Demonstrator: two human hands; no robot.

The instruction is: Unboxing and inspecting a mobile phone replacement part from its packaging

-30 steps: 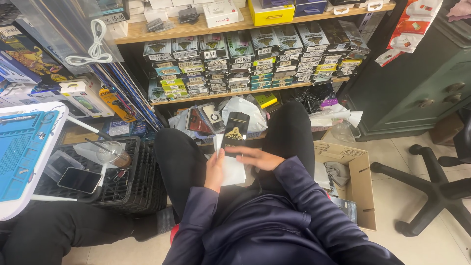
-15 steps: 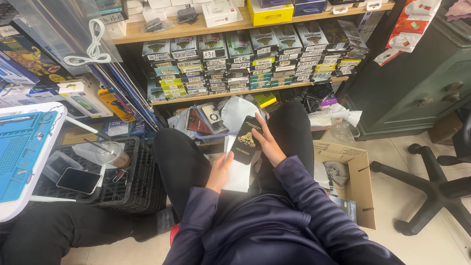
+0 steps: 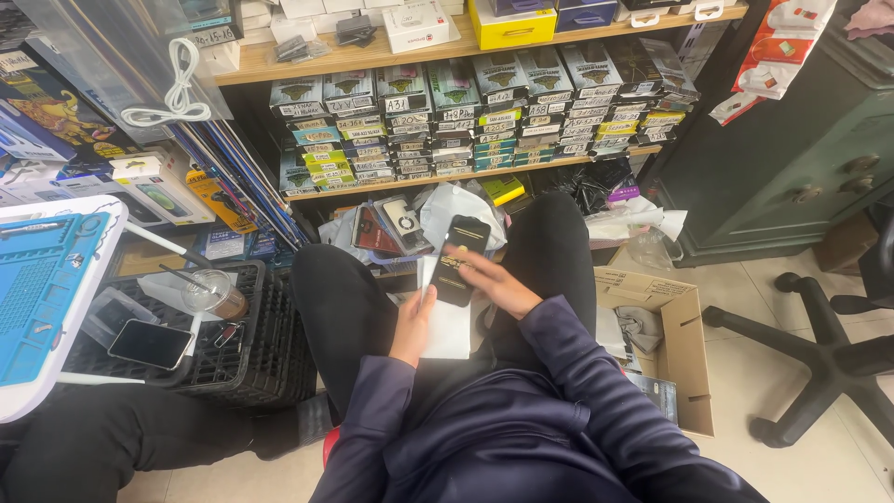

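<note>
I sit with my legs in black trousers and my arms in dark blue sleeves. My right hand (image 3: 494,279) grips a black flat package (image 3: 459,259) with a gold mark, held tilted over my lap. My left hand (image 3: 414,321) holds a white flat packet (image 3: 447,328) that lies just under the black one. Both hands are close together between my knees.
Wooden shelves (image 3: 466,172) hold several stacked small boxes. Loose packets (image 3: 391,224) pile on the floor ahead. A black crate (image 3: 251,363) with a phone (image 3: 149,343) and a cup stands left, beside a blue mat on a white table (image 3: 47,289). A cardboard box (image 3: 684,345), chair base (image 3: 819,363) and green cabinet (image 3: 792,158) are right.
My right hand has carried the black package up and to the right, tilting it, and my fingers now lie across it. My left hand stays on the white packet.
</note>
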